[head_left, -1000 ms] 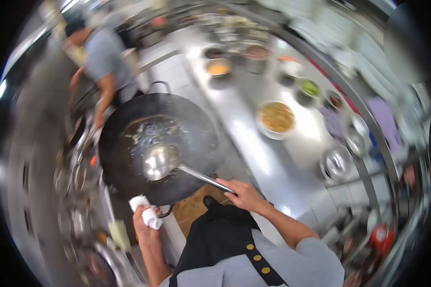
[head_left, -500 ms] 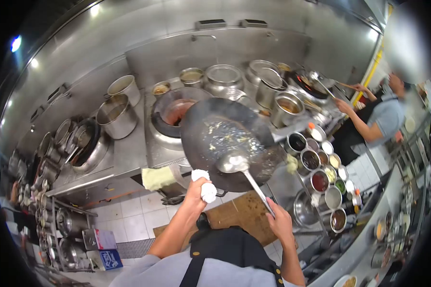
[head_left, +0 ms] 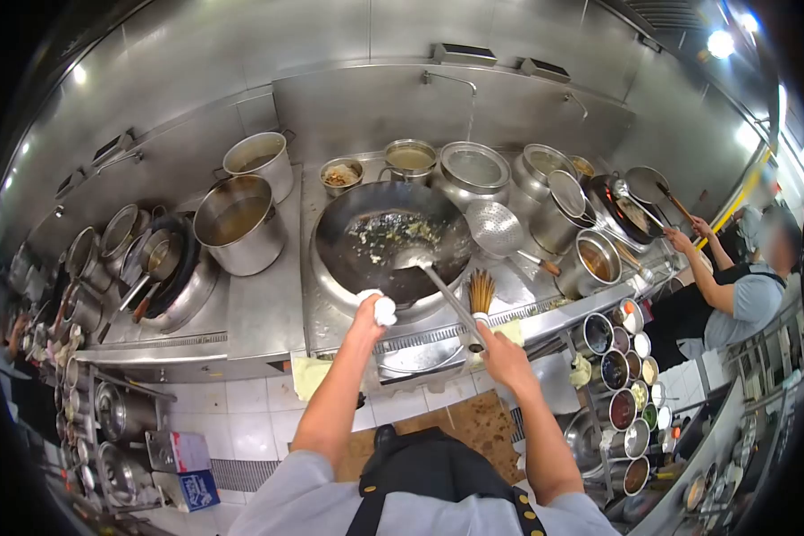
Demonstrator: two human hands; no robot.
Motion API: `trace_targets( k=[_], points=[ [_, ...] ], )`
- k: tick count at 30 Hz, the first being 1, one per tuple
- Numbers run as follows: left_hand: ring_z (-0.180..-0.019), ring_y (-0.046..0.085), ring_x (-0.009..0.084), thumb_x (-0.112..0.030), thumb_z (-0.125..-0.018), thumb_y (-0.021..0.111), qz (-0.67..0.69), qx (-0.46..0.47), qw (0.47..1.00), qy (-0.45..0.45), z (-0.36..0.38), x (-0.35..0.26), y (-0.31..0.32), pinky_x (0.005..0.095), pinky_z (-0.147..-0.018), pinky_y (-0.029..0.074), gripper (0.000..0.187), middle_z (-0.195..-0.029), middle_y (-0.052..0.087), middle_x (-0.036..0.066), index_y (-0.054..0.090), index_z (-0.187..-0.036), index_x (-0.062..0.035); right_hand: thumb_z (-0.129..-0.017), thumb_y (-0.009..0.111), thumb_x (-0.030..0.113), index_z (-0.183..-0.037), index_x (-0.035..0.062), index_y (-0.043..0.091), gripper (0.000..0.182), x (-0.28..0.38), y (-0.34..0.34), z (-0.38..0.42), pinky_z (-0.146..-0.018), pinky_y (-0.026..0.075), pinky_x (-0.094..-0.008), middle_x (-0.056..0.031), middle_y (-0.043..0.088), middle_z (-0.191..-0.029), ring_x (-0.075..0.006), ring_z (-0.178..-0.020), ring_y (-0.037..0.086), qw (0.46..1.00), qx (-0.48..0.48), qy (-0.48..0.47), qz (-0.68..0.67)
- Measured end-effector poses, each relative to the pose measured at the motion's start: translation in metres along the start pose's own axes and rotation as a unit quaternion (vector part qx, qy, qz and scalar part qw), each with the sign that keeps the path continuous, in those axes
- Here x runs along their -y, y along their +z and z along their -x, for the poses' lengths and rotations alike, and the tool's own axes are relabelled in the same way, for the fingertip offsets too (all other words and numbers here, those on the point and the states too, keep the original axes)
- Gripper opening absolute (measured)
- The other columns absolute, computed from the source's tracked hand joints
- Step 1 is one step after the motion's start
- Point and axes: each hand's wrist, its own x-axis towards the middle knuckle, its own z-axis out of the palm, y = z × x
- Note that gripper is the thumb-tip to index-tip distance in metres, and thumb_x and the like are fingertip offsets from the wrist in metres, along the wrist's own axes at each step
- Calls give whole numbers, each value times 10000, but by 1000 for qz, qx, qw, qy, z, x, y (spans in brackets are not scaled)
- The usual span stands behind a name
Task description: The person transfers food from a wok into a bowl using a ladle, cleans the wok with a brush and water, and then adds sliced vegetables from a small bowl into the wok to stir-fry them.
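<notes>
White cloth [head_left: 385, 312] is bunched in the left hand [head_left: 366, 319], its grip closed around it at the near rim of the wok; whether the fingers also hold the wok's handle beneath, I cannot tell. The right hand [head_left: 504, 355] has its grip closed on the end of a long metal ladle [head_left: 447, 293], whose bowl rests inside the wok [head_left: 341, 234], left of the shaft's lower end. The wok sits just above the centre of the frame, dark-walled, with scraps of food [head_left: 393, 234] scattered over its bottom.

Just beside the right hand lies a bristle brush [head_left: 481, 291], bristles toward the top of the frame. A perforated skimmer [head_left: 494, 227] with a wooden-ended handle lies right of the wok. Left of the wok, a tall pot [head_left: 238, 234] of liquid stands on the steel table [head_left: 264, 313]; a bowl [head_left: 339, 176] sits above the wok in the frame.

At the right edge, another person [head_left: 737, 308] holds tools over a second wok [head_left: 618, 207]. Small containers [head_left: 623, 409] crowd the lower right. At lower left, a blue box [head_left: 196, 489] bears white lettering, too small to read, beside a white-and-red box [head_left: 180, 451].
</notes>
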Motion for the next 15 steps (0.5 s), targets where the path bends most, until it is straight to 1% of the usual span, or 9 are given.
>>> trace_targets(
  k=[4, 7, 9, 10, 11, 12, 13, 14, 15],
  points=[
    [-537, 581, 177, -113, -804, 559, 40, -10, 998, 37, -66, 25, 0, 362, -473, 508, 105, -604, 534, 6, 528, -717, -163, -849, 470, 49, -1411, 120, 397, 571, -5, 17, -66, -838, 478, -495, -257, 570, -1138, -430, -1001, 590, 999, 26, 25, 15],
    [-619, 632, 176, -228, -839, 652, -15, -9, 1000, -7, -65, 32, 3, 351, -536, 532, 94, -697, 618, 16, 606, -833, -146, -821, 531, 55, -1412, 38, 390, 607, -36, 53, -82, -915, 458, -431, -261, 562, -1200, -376, -1105, 568, 985, -41, -122, -119],
    [-588, 614, 149, -373, -872, 660, -22, -3, 1000, 10, -24, 27, 15, 330, -511, 504, 218, -716, 637, -2, 624, -865, -159, -908, 552, 151, -1338, -19, 471, 469, -53, 50, -69, -803, 475, -290, -135, 665, -1036, -213, -886, 632, 867, 111, 59, -481],
    [-602, 621, 149, -374, -874, 662, -24, 41, 999, 19, 1, 17, 0, 333, -514, 516, 227, -743, 644, 8, 618, -879, -152, -962, 488, 251, -1260, -26, 537, 410, -97, 76, -73, -647, 514, -271, -103, 682, -931, -198, -749, 648, 935, 56, -68, -342],
    [-617, 628, 148, -375, -877, 664, -37, 92, 995, 22, 20, 19, -9, 336, -518, 529, 236, -770, 651, 18, 613, -893, -145, -965, 469, 333, -1180, -11, 565, 417, -146, 99, -65, -588, 546, -331, -102, 679, -907, -221, -740, 652, 897, 189, 33, -398],
    [-599, 615, 136, -364, -887, 656, -32, -2, 998, 59, 48, 23, -6, 310, -502, 506, 223, -747, 641, 5, 617, -894, -144, -968, 450, 415, -1101, 5, 593, 454, -194, 123, -55, -530, 577, -390, -100, 676, -884, -244, -731, 655, 835, 311, 147, -430],
    [-581, 602, 123, -353, -897, 648, -26, -90, 992, 87, 83, 28, -5, 284, -487, 483, 211, -725, 632, -8, 622, -895, -144, -936, 517, 406, -1112, -3, 573, 449, -228, 148, -42, -675, 597, -413, -126, 663, -942, -273, -829, 650, 773, 401, 115, -479],
    [-635, 617, 117, -331, -908, 641, -27, -47, 995, 85, 127, 28, -16, 295, -536, 510, 215, -786, 647, 2, 616, -955, -123, -936, 505, 444, -1106, 20, 572, 462, -243, 160, -35, -686, 573, -523, -156, 658, -988, -346, -923, 651, 734, 484, 107, -464],
    [-665, 625, 127, -300, -917, 630, -18, -56, 993, 99, 142, 45, -58, 300, -606, 537, 206, -800, 646, 2, 617, -997, -111, -936, 528, 382, -1085, 77, 580, 343, -217, 141, -19, -695, 545, -450, -103, 656, -949, -283, -869, 647, 713, 486, 208, -461]
  ],
)
